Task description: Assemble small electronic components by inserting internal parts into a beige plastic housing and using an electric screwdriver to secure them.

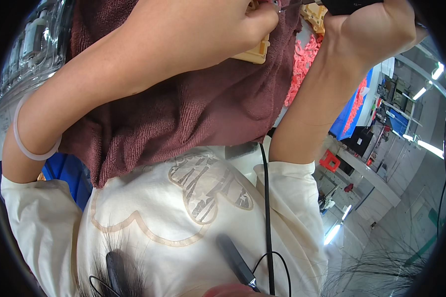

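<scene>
My left hand (pixel 250 24) is at the top edge, thumb bent and pressed in beside a yellow plastic part (pixel 255 54) resting on a brown towel (pixel 193 104). The fingertips are partly cut off by the frame, and a small reddish piece shows by the thumb. My right hand (pixel 379 29) is wrapped round a black screwdriver (pixel 349 6), its handle cropped at the top. From it a thin metal shaft points left toward my left thumb. Between the hands, under the tool, lies another yellow plastic part (pixel 314 19).
Loose pink plastic pieces (pixel 305 62) lie right of the towel, and more fill a blue bin (pixel 343 123) beyond my right forearm. At far left stands a clear plastic tray (pixel 32 47) of grey parts. A black cable (pixel 266 198) hangs down my front.
</scene>
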Action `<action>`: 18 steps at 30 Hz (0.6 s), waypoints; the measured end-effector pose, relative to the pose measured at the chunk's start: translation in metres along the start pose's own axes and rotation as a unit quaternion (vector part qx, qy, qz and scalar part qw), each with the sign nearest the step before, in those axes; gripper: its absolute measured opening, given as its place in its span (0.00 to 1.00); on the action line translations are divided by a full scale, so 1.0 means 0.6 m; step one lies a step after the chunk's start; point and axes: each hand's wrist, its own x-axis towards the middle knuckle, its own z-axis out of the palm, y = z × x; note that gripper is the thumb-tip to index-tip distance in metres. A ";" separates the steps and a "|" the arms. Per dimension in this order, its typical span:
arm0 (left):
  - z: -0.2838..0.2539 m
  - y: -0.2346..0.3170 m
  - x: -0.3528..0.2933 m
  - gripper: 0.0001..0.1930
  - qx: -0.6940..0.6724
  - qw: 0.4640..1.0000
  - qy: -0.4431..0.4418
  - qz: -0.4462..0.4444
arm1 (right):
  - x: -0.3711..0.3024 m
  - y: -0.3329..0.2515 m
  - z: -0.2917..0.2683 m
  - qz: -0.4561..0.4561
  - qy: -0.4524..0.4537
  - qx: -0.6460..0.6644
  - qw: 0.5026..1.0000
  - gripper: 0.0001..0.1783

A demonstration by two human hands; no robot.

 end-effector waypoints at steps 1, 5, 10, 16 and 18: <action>-0.001 0.000 0.001 0.08 -0.006 1.000 -0.003 -0.003 | 0.001 0.001 0.002 0.009 0.052 -0.006 0.999 0.06; -0.002 0.003 0.001 0.07 0.003 1.000 -0.004 -0.001 | -0.004 -0.005 0.011 -0.003 0.161 -0.035 0.986 0.05; -0.012 0.010 0.005 0.06 0.014 1.000 -0.015 -0.021 | -0.001 -0.006 0.018 0.000 0.157 -0.026 0.987 0.07; -0.013 0.013 0.005 0.06 0.013 0.999 -0.014 -0.030 | 0.001 0.000 0.015 -0.005 0.157 -0.030 0.987 0.06; -0.014 0.012 0.003 0.06 0.012 0.999 -0.015 -0.033 | -0.002 -0.002 0.026 0.025 0.203 -0.047 0.978 0.05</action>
